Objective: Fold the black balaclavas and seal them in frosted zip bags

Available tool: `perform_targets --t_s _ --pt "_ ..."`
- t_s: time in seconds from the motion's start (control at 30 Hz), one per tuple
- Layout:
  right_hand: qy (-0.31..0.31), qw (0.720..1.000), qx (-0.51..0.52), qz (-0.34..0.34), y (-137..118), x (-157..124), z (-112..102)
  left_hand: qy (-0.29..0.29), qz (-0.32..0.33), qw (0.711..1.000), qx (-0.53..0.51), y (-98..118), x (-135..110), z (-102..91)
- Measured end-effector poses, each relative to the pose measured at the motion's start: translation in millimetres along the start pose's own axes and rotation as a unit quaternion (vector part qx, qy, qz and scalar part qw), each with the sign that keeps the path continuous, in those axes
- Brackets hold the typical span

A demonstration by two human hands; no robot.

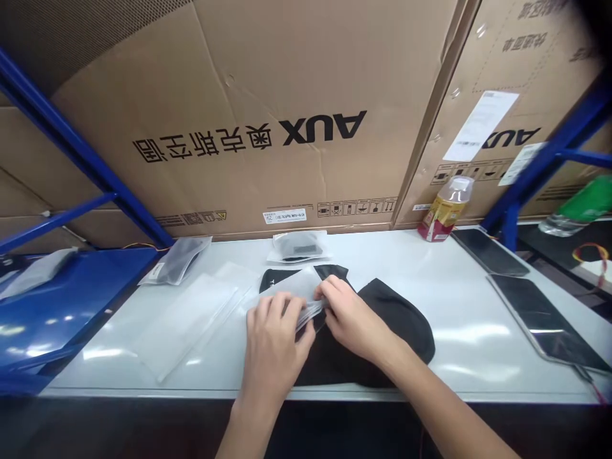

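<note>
The left hand (273, 347) and the right hand (345, 319) were close together, both pinching the edge of a cloudy plastic bag (291, 287). A black cloth (396, 325) lay under them on the white surface (478, 306). A small bagged black thing (299, 247) lay just past them.

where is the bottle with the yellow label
In the head view the bottle stands back right on the white table, in front of the AUX carton, beside a dark panel.
</note>
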State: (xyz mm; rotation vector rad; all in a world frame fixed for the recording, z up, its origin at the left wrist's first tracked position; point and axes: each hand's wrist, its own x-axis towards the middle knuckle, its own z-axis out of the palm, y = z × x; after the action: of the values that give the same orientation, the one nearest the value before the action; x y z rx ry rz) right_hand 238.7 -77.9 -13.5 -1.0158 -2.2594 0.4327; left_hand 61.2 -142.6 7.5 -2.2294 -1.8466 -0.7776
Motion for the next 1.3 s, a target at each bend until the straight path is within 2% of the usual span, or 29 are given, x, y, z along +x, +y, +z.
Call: perform_targets --t_s 0.1,0.2,0.33,0.43,0.53,0.63,0.77,0.9,1.0,1.1,1.2,1.3 --pt "0.005 0.999 0.037 0.024 4 -8 -2 -0.034 0.009 0.999 0.039 7 13 0.5" --pt "0.025 0.996 0.059 0.054 4 -12 3 -0.042 -0.001 0.996 0.072 12 23 6.8" --pt "0.034 0.996 0.054 0.055 2 -17 3 -0.047 -0.022 0.999 0.016 13 24 15.8" --pt "0.006 0.999 0.037 0.028 4 -22 -9 -0.094 0.021 0.995 -0.039 2 16 8.0" --pt "-0.002 1.000 0.012 0.018 5 -23 -25 -0.177 0.085 0.978 -0.068 -18 5 -6.3" --pt "-0.014 1.000 0.000 -0.021 3 -18 -30 -0.219 0.109 0.968 -0.052 -33 -6 -4.7" --pt "-0.104 0.987 -0.029 -0.117 6 -12 -10 -0.201 0.130 0.971 0.001 -42 -19 16.1" --pt "-0.114 0.984 -0.052 -0.126 18 -19 4 -0.210 0.166 0.963 0.005 -45 -18 14.9" --pt "-0.109 0.987 -0.047 -0.108 27 -24 -5 -0.216 0.180 0.959 -0.015 -48 -8 1.7" --pt "-0.093 0.991 -0.042 -0.082 34 -24 -24 -0.184 0.152 0.971 -0.028 -54 4 -8.9" --pt "-0.059 0.991 -0.073 -0.097 38 -19 -33 -0.151 0.131 0.979 -0.032 -61 10 -14.3" --pt "-0.033 0.985 -0.113 -0.124 35 -16 -30 -0.138 0.147 0.979 -0.020 -59 10 -13.0"
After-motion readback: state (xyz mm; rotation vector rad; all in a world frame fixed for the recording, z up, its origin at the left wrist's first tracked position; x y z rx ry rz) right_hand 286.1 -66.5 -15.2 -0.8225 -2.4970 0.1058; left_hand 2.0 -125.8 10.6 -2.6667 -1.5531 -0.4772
